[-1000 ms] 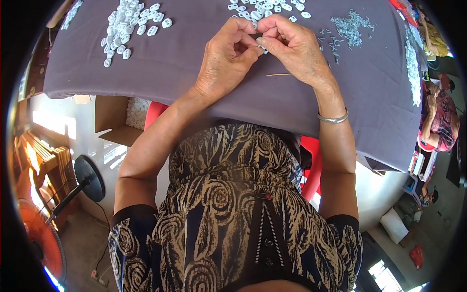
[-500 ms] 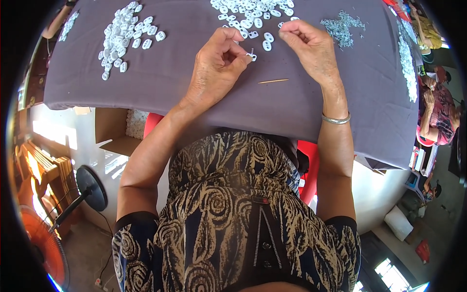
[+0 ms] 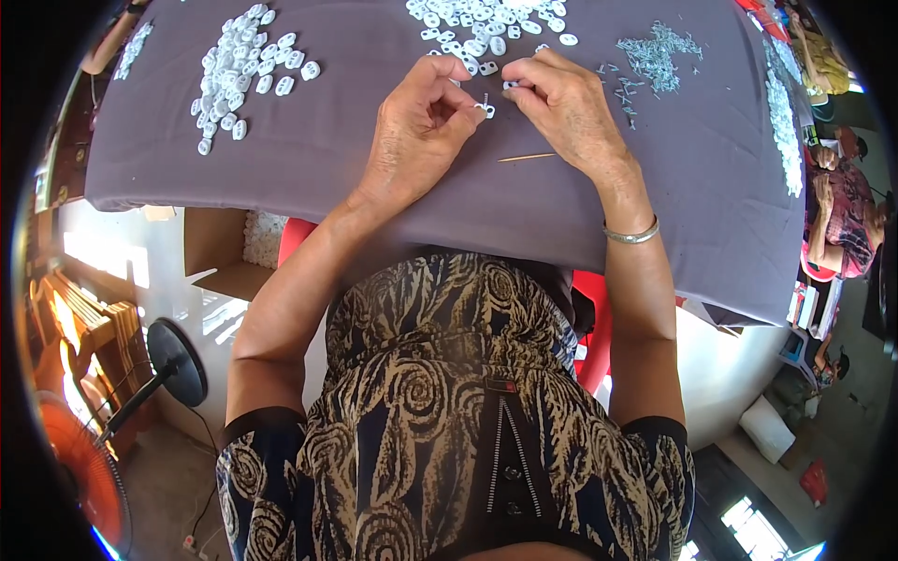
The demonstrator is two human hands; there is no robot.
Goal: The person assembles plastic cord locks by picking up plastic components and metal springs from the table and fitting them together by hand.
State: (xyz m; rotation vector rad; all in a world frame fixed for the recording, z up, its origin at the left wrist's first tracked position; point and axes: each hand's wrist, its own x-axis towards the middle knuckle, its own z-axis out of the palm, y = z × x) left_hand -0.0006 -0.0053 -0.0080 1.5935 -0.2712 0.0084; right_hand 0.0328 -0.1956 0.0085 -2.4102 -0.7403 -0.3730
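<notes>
My left hand (image 3: 419, 126) is closed in a pinch, thumb and fingers on a small white plastic piece (image 3: 488, 111). A thin metal screw or pin (image 3: 485, 97) stands up from that piece. Just to the right, my right hand (image 3: 566, 107) pinches another small white oval piece with holes (image 3: 510, 85). The two held pieces are close together but apart. Below them a thin wooden toothpick (image 3: 526, 157) lies on the grey-purple tablecloth (image 3: 374, 234). Beyond my hands is a heap of white oval pieces (image 3: 482, 23).
A second pile of white pieces (image 3: 234, 65) lies to the left. On the right is a heap of small metal screws or pins (image 3: 659, 56), some scattered towards my right hand. Other people (image 3: 832, 206) sit at the far right. A floor fan (image 3: 94, 458) stands lower left.
My right hand has moved left, close to the left one, and now pinches a white oval piece. Scattered screws or pins it covered are uncovered. The left hand stays nearly still.
</notes>
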